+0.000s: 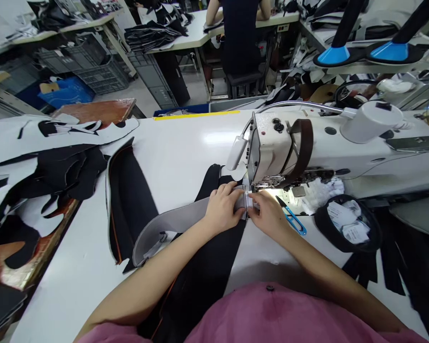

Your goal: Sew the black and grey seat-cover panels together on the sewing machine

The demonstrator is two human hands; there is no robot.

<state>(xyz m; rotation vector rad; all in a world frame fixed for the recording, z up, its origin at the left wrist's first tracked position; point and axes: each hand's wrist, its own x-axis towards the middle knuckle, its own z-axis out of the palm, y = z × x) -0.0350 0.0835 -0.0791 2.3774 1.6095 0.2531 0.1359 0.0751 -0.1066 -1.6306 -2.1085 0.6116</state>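
A white sewing machine (318,147) stands on the right, its needle area lit. Just in front of the needle, my left hand (223,208) grips a grey fabric strip (180,214) between thumb and fingers. My right hand (270,214) pinches the same strip from the other side, close to a narrow white piece (249,200) at the presser foot. The strip curves away to the left, above long black fabric (210,262) that runs toward my body. Blue thread snips (296,220) lie right of my right hand. My fingertips partly hide the seam.
A black bowl (374,238) of white labels sits at the right. Another curved black piece (130,186) lies left on the white table (186,138). Cut black and white pieces (67,166) are piled further left. Behind, a person (239,33) sits at another table.
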